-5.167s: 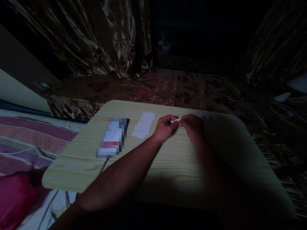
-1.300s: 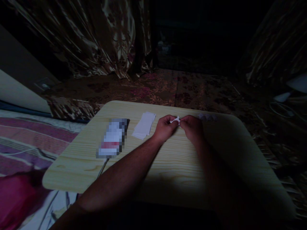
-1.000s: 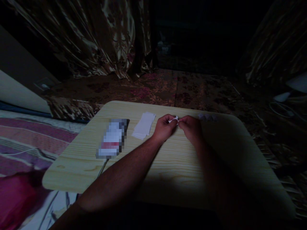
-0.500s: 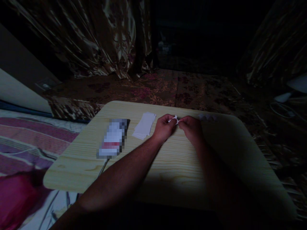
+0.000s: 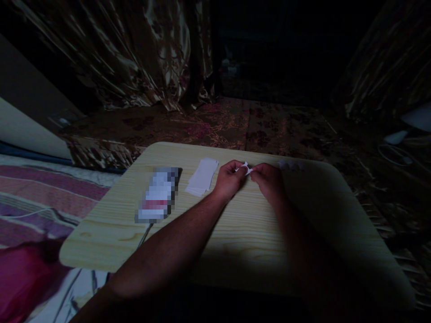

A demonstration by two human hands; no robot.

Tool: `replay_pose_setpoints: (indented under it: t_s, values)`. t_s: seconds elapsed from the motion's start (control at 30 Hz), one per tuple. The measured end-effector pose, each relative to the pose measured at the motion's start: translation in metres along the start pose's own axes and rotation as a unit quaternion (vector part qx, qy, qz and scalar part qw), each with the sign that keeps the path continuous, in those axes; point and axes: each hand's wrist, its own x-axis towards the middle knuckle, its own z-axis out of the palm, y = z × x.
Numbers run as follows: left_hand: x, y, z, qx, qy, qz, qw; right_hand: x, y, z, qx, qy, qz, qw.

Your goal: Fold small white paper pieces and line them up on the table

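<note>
Centrally in the frame, the left hand [image 5: 230, 180] and the right hand [image 5: 268, 179] are closed on one small piece of folded white paper [image 5: 244, 169], each pinching it between thumb and fingers. The piece lies between the two hands, above the wooden table [image 5: 249, 229]; its exact folds are too small to read. Just left of the left hand, a stack of white paper strips [image 5: 203, 176] rests flat on the tabletop, edges slightly out of line. Further left lies a phone-like device [image 5: 156, 195], its surface pixelated, with a cable [image 5: 145, 235] running from its lower end toward the left forearm. Right of the right hand, near the table's far edge, sits a row of small pale pieces [image 5: 291, 165], dim and of uncertain shape. Striped bedding [image 5: 43, 188] occupies the left side of the frame, with red fabric [image 5: 25, 278] at lower left. Patterned curtains [image 5: 168, 49] hang at upper left.
</note>
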Motion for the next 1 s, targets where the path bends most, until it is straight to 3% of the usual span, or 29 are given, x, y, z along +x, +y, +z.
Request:
replay_pose_setpoints:
  t_s: [1.0]
  values:
    - [-0.0006, 0.0011, 0.0000, -0.015, -0.003, -0.020, 1.000, 0.0001, 0.0021, 0.0023, -0.006, 0.018, 0.003, 1.000]
